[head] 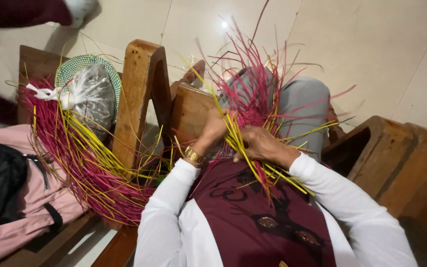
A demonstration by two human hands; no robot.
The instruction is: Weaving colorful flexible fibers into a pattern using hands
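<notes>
My left hand (214, 129), with a gold watch at the wrist, and my right hand (259, 144) both grip a half-woven piece of pink and yellow straw strips (251, 105) held over my lap. Loose strip ends fan upward and outward from it, and some yellow strips trail down past my right hand. I sit on a wooden chair in grey trousers, white sleeves and a maroon top.
A bundle of pink and yellow strips (90, 168) lies on the seat to my left, with a clear plastic bag (91, 96) and a green woven disc (82, 63) on top. A pink and black bag (11, 198) sits further left. Wooden chair arms (139, 99) flank me. Another person's leg (21, 12) shows at top left.
</notes>
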